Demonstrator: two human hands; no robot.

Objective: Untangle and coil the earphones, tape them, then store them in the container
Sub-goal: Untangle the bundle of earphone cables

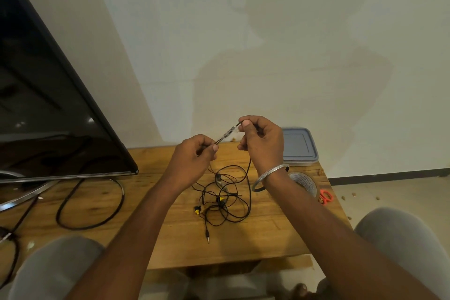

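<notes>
Wooden bench (267, 238): tangled earphones (224, 200) mid-top, lidded container (298, 146) at far right corner, tape roll (304, 181) and orange scissors (325, 197) beside it, television (48, 117) and looped cable (92, 224) left.

The right hand (263, 143) and its wrist are covering parts of the silvery tape roll (304, 181) and grey-lidded plastic container (302, 145); the black flat screen (48, 105) is running off the left edge.
</notes>
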